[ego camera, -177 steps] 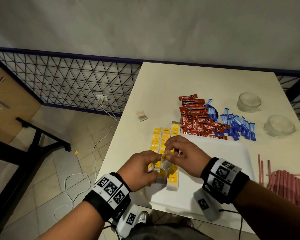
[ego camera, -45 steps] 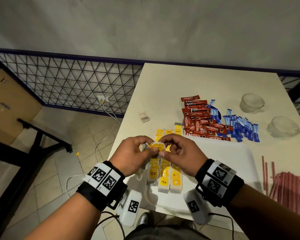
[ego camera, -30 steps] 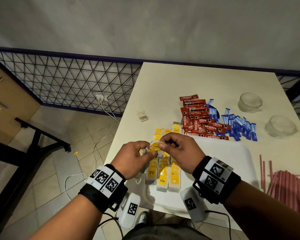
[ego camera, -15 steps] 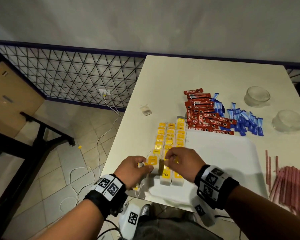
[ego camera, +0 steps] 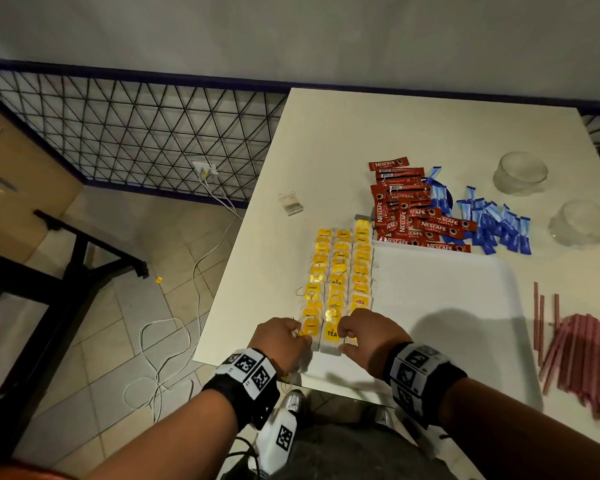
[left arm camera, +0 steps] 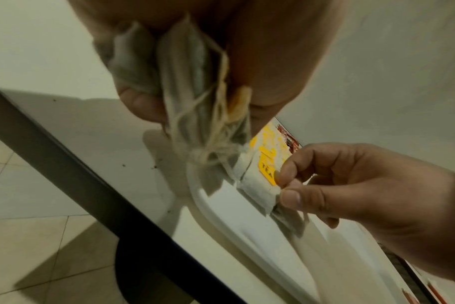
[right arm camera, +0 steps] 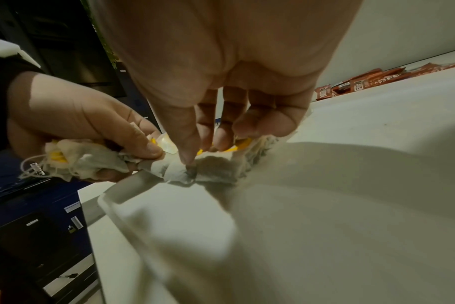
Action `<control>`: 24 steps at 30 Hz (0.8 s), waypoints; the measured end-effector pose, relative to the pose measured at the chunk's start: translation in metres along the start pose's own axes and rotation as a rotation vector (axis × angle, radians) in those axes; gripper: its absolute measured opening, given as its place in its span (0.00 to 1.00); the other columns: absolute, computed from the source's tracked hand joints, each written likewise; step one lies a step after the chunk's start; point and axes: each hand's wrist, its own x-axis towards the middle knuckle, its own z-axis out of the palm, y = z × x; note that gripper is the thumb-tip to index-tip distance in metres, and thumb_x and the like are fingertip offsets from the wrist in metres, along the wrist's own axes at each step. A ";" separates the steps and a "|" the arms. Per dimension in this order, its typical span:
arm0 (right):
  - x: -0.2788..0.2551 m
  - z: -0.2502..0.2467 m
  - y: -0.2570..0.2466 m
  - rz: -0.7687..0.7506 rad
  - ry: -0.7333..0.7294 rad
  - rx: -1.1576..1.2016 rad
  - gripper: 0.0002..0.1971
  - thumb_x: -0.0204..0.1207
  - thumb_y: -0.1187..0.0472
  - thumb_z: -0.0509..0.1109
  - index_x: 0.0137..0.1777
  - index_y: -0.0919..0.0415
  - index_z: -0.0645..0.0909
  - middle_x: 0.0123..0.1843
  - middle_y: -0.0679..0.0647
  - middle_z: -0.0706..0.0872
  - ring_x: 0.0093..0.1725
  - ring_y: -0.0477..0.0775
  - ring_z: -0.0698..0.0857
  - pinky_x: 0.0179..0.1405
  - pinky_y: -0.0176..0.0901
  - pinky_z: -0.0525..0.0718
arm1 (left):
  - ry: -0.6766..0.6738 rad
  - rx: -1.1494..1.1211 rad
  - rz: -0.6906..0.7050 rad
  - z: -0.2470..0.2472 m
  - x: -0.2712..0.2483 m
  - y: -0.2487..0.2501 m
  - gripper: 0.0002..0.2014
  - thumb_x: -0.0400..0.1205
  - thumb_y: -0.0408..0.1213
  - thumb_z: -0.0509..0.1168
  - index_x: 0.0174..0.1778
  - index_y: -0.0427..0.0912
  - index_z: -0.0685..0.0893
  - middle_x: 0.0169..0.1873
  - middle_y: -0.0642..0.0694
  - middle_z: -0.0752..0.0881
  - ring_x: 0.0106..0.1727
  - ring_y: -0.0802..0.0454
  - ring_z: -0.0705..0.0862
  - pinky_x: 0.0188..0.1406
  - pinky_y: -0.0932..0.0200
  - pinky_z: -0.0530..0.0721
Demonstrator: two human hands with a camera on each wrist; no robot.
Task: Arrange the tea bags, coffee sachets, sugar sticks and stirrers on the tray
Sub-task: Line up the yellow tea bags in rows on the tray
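Three rows of yellow-tagged tea bags (ego camera: 340,278) run along the left side of the white tray (ego camera: 447,306). At their near end my left hand (ego camera: 297,336) grips a crumpled bunch of tea bags (left arm camera: 185,86) with tangled strings. My right hand (ego camera: 343,339) pinches the edge of the front tea bag (left arm camera: 257,185) lying on the tray's near left corner. Red coffee sachets (ego camera: 416,209) and blue sugar sticks (ego camera: 492,223) lie heaped beyond the tray. Pink stirrers (ego camera: 586,351) lie to its right.
Two clear glass bowls (ego camera: 520,171) (ego camera: 584,221) stand at the table's far right. One loose tea bag (ego camera: 290,204) lies near the table's left edge. Left of the table, a white cable (ego camera: 194,296) trails across the tiled floor.
Both hands came down from above the rows to the near end of the tea bag rows. The tea bag they held between them now lies on the tray's near left corner.
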 end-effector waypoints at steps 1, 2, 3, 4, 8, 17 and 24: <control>0.000 0.000 0.000 0.002 0.000 -0.002 0.12 0.79 0.50 0.66 0.60 0.49 0.78 0.59 0.48 0.77 0.59 0.53 0.79 0.55 0.41 0.74 | 0.019 0.030 0.004 0.001 0.000 0.000 0.08 0.81 0.48 0.66 0.48 0.51 0.88 0.43 0.47 0.89 0.47 0.50 0.85 0.37 0.68 0.73; 0.001 0.000 0.000 0.004 0.000 -0.004 0.12 0.79 0.50 0.65 0.60 0.49 0.78 0.60 0.48 0.77 0.59 0.53 0.79 0.55 0.41 0.74 | 0.042 0.062 0.012 0.002 0.001 0.001 0.09 0.81 0.47 0.66 0.50 0.49 0.88 0.48 0.47 0.89 0.51 0.48 0.85 0.41 0.67 0.71; 0.001 0.001 0.001 0.005 0.001 -0.005 0.11 0.79 0.50 0.65 0.60 0.49 0.78 0.60 0.48 0.77 0.60 0.53 0.79 0.56 0.41 0.74 | 0.060 0.085 0.016 0.003 0.001 0.001 0.10 0.81 0.47 0.66 0.51 0.48 0.87 0.50 0.46 0.89 0.54 0.47 0.85 0.42 0.66 0.70; 0.001 0.001 0.001 0.004 0.004 -0.004 0.11 0.80 0.50 0.65 0.60 0.49 0.77 0.60 0.48 0.77 0.60 0.53 0.79 0.57 0.41 0.75 | 0.073 0.092 0.019 0.003 0.001 0.002 0.09 0.80 0.47 0.66 0.49 0.47 0.85 0.50 0.46 0.89 0.54 0.46 0.84 0.42 0.65 0.70; 0.002 0.002 0.002 0.001 0.005 0.005 0.11 0.80 0.51 0.65 0.60 0.49 0.77 0.61 0.48 0.76 0.59 0.53 0.79 0.58 0.42 0.76 | 0.096 0.050 0.006 0.002 0.000 0.000 0.13 0.79 0.47 0.69 0.54 0.45 0.81 0.49 0.48 0.87 0.46 0.51 0.80 0.42 0.65 0.69; -0.004 0.005 0.012 -0.050 0.032 0.008 0.11 0.79 0.50 0.66 0.60 0.49 0.77 0.60 0.46 0.76 0.58 0.52 0.80 0.59 0.42 0.76 | 0.076 0.069 0.102 -0.008 -0.003 -0.003 0.11 0.80 0.43 0.68 0.58 0.49 0.81 0.47 0.50 0.86 0.51 0.47 0.85 0.47 0.59 0.81; -0.007 0.010 0.021 -0.057 0.051 0.025 0.12 0.79 0.52 0.67 0.61 0.49 0.78 0.53 0.41 0.69 0.58 0.51 0.79 0.58 0.38 0.74 | 0.015 0.311 0.277 0.001 0.002 0.002 0.15 0.83 0.47 0.62 0.66 0.56 0.79 0.58 0.47 0.85 0.58 0.45 0.83 0.56 0.54 0.80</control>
